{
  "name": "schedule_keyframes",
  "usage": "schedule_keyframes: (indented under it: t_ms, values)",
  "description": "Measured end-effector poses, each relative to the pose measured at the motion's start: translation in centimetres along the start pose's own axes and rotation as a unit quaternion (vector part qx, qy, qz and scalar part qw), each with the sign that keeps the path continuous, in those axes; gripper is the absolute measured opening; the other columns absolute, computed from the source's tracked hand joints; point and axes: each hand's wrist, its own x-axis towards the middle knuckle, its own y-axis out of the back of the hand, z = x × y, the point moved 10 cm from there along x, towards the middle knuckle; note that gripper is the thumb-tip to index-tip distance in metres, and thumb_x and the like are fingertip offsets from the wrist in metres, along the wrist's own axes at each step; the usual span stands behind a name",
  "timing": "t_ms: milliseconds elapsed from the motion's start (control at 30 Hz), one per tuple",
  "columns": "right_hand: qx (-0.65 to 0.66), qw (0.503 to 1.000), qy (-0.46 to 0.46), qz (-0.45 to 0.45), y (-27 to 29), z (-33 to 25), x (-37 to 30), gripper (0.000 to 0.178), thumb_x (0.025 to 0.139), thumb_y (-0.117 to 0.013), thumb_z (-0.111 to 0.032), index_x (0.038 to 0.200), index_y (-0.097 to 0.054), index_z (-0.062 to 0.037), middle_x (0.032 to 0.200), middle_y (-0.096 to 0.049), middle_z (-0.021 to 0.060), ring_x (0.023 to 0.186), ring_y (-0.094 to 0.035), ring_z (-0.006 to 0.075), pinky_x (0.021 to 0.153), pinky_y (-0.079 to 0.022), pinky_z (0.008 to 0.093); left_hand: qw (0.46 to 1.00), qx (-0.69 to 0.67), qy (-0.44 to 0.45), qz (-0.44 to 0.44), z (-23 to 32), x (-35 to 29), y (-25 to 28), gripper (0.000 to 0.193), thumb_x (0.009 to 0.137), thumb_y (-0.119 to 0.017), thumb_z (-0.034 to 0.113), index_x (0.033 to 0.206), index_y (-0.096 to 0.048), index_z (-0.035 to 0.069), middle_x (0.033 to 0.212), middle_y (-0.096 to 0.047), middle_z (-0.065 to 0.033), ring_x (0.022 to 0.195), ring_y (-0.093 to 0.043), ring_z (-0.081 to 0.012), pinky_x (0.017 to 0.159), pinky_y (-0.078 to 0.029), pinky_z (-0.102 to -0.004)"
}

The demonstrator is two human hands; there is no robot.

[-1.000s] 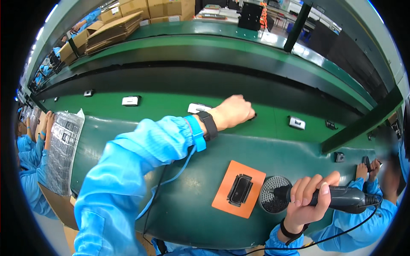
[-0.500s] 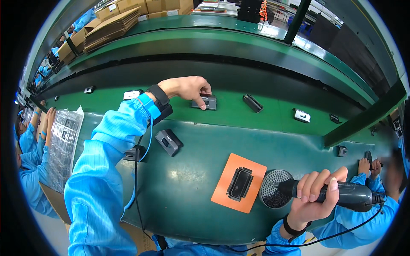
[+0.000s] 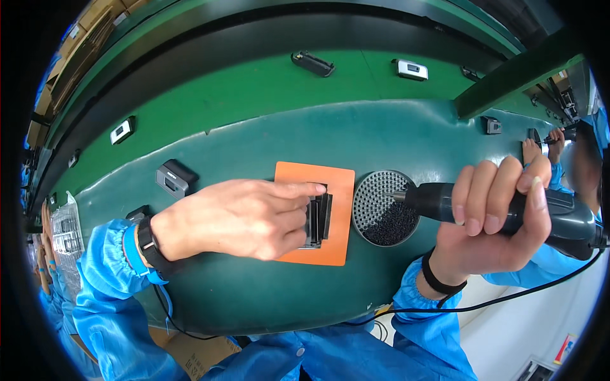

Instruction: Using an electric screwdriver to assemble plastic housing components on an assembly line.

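Observation:
My left hand [image 3: 248,219] is closed round a dark plastic housing [image 3: 316,219] on the orange mat [image 3: 342,247]. Its index finger stretches across the housing's top edge, and the back of the hand hides much of the part. To the right, my right hand [image 3: 492,222] grips a black electric screwdriver [image 3: 432,200], held sideways. The screwdriver's tip points left, over the round tray [image 3: 361,219] with a perforated plate. Small black screws [image 3: 387,225] are heaped in that tray.
A grey housing [image 3: 176,178] sits left on the bench, another partly behind my left wrist. The green belt [image 3: 254,89] carries a black housing [image 3: 311,63] and white-faced units [image 3: 413,70]. A green post [image 3: 508,76] stands at right, near a co-worker's hands [image 3: 540,149]. The screwdriver's cord [image 3: 483,308] trails below.
My left hand has come from the belt to the orange mat; the grey housing it gripped has left its belt spot. The view has shifted. My right hand still holds the screwdriver at the tray.

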Motion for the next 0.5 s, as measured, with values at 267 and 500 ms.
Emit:
schedule_keyframes:
  t_ms: [267, 500]
  values:
    - [-0.052, 0.999, 0.003, -0.017, 0.9, -0.9, -0.6, 0.013, 0.1, -0.044, -0.019, 0.094, -0.044, -0.0081, 0.059, -0.042, -0.0012, 0.046, -0.042, 0.0073, 0.048, -0.041, 0.0247, 0.989, 0.127, 0.044, -0.061, 2.0, 0.0, -2.5, 0.016, 0.075, -0.068, 0.012, 0.086, -0.07, 0.0, 0.109, -0.071, -0.0188, 0.113, -0.066, -0.0277, 0.108, -0.049, -0.039]
    - [-0.105, 0.99, -0.067, -0.068, 1.5, 1.4, 0.6, 0.011, 0.099, -0.044, -0.019, 0.096, -0.045, -0.0087, 0.059, -0.043, -0.0009, 0.046, -0.041, 0.0077, 0.049, -0.038, 0.024, 0.973, 0.082, 0.216, 0.011, 1.6, -1.0, -2.1, 0.036, 0.078, -0.076, 0.021, 0.108, -0.072, 0.002, 0.13, -0.066, -0.0123, 0.091, -0.056, -0.0185, 0.07, -0.041, -0.0321]
